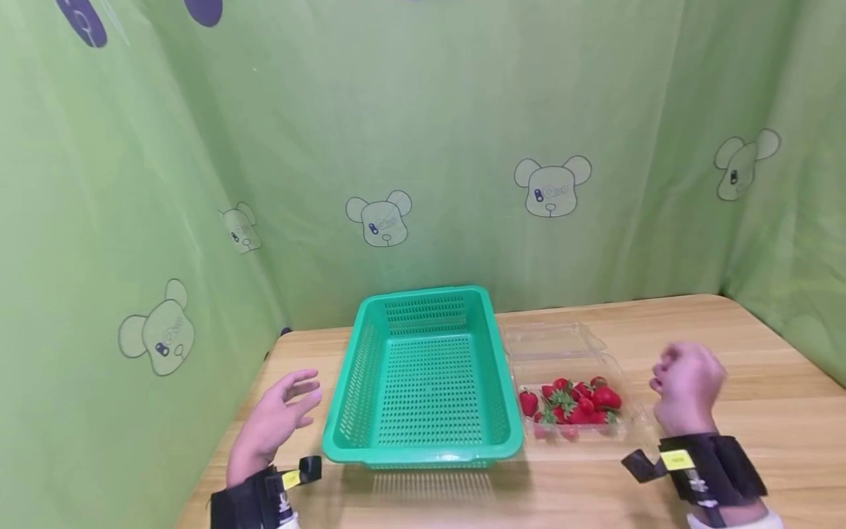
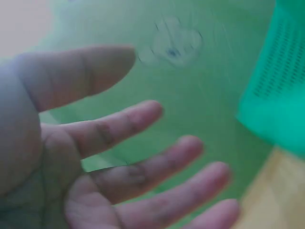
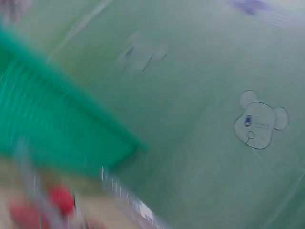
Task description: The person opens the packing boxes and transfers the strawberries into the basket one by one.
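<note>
My left hand hovers at the left of the green plastic basket, apart from it. Its fingers are spread and relaxed, and the palm shows bare in the left wrist view. On the basket's right stands a clear plastic clamshell box with its lid folded back. Several red strawberries with green leaves lie in the box. Raised to the right of the box is my right hand, blurred, its fingers curled inward. Nothing shows in its grasp, and the right wrist view does not show its fingers clearly.
Everything stands on a light wooden table. A green curtain printed with bear heads surrounds the back and both sides. The basket's perforated floor is bare. Black straps with yellow tags wrap both wrists.
</note>
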Available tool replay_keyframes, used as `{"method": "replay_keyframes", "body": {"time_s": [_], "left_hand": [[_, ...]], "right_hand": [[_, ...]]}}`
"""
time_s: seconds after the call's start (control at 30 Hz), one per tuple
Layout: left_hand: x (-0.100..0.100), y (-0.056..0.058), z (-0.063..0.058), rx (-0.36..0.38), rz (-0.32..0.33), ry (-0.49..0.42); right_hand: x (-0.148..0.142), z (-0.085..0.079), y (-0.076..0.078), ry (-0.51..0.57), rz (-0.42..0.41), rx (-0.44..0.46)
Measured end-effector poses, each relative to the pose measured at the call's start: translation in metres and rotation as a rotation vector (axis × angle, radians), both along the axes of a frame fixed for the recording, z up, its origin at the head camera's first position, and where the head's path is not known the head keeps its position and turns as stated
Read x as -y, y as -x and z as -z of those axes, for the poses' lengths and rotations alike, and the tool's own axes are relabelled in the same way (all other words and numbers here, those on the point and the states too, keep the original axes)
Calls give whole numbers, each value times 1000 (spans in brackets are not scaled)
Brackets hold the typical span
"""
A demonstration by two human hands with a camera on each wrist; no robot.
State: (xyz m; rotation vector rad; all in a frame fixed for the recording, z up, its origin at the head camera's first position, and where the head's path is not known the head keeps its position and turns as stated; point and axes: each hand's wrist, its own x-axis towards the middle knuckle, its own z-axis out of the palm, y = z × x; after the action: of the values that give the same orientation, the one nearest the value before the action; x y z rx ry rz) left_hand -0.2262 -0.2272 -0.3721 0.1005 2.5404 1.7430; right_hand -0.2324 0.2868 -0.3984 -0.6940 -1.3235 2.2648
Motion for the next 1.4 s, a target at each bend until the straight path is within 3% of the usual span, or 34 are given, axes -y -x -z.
{"method": "replay_keyframes", "body": {"time_s": [0.07,0.13,0.17,0.23,0.37,0.53,0.77,1.4], "left_hand": [[5,4,9,69,41,-48],[7,8,18,122,101,-100],[7,10,22,139,132,-124],[6,13,27,161,184,-168],[-2,17,30,169,228,-220],[-10,20,29,159,219,-211],[-15,24,32,159,252,-225],[-14,24,34,155,231,-200]], "right_hand": [[5,4,2,-630,-115,67],[8,9,2,-1124,-191,110],[9,11,3,-1295,-241,120],[9,14,4,-1442,-390,135],[7,13,8,-1515,-642,244],[9,9,11,-1572,-739,305],[16,10,13,-1587,-780,344],[37,24,14,-1609,-734,479]]}}
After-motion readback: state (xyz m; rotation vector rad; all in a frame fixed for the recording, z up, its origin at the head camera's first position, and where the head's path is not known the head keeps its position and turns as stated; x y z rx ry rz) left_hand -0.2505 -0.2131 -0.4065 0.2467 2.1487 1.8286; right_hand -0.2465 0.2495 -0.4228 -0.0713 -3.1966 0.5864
